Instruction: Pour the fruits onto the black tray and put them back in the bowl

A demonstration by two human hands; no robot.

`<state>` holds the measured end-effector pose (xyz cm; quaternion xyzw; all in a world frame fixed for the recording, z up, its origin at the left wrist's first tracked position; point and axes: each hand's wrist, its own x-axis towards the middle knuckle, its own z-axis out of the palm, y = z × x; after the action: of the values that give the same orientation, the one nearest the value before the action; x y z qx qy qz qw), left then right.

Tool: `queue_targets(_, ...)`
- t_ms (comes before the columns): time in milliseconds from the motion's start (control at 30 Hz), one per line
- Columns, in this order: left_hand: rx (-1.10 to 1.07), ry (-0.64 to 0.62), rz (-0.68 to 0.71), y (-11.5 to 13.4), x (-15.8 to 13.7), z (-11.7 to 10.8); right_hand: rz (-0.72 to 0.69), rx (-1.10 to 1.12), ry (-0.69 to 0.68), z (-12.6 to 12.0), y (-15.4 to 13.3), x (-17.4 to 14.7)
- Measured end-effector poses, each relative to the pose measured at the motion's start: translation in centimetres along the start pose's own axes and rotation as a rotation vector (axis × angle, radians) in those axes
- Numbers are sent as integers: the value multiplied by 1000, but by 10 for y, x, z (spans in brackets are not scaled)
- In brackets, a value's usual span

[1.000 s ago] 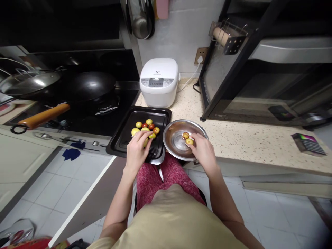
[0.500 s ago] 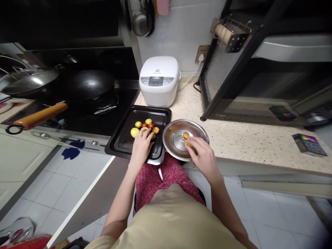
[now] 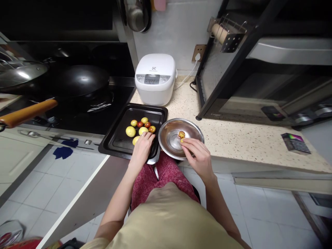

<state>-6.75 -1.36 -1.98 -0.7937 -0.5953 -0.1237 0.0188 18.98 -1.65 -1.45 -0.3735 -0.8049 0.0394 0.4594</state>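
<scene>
Several jujubes, yellow-green and red-brown, lie on a black baking tray (image 3: 116, 140); one pale yellow jujube (image 3: 130, 131) sits towards its left. My left hand (image 3: 142, 147) is lowered over the tray's right part, fingers bent down and together beside the fruit. What is under those fingertips is hidden. A steel bowl (image 3: 166, 133) stands to the right, its rim close to the tray. Over the bowl, my right hand (image 3: 198, 155) pinches a small yellow jujube (image 3: 182, 140) between thumb and fingers. A mottled brown jujube (image 3: 181, 134) shows just beyond it in the bowl.
Behind the tray stands a white rice cooker (image 3: 155, 79). On the left, a black wok (image 3: 80, 81) with a wooden handle (image 3: 31, 112) is on the stove. An oven (image 3: 249, 100) is at the right, with a small dark box (image 3: 295, 143) on the counter.
My left hand has drawn back slightly towards me, uncovering more jujubes on the tray. My right hand stays over the bowl with its pinch. The whole view has shifted a little.
</scene>
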Motion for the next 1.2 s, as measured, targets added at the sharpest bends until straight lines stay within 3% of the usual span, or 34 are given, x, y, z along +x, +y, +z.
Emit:
queue_targets(200,-102,65,-49,-5,-4,-1,-28,11,-16,-2,3,-8)
queue_targets(333,-303,285,-63,3,-1,-18,-27,25,-31,-2,7,-13)
queue_targets(400,-400,330,-29,14,4,-26,-29,37,-35,-1,8,-15)
queue_targets(600,-467,88,121,42,38,-21,-34,67,-12,-2,8,-17)
queue_targets(867,-185,-170,91,61,74,1,-33,65,22,-5,10,-21)
queue_targets(1200,-39,-190,68,66,71,-7,-18,70,-8,-2,12,-24)
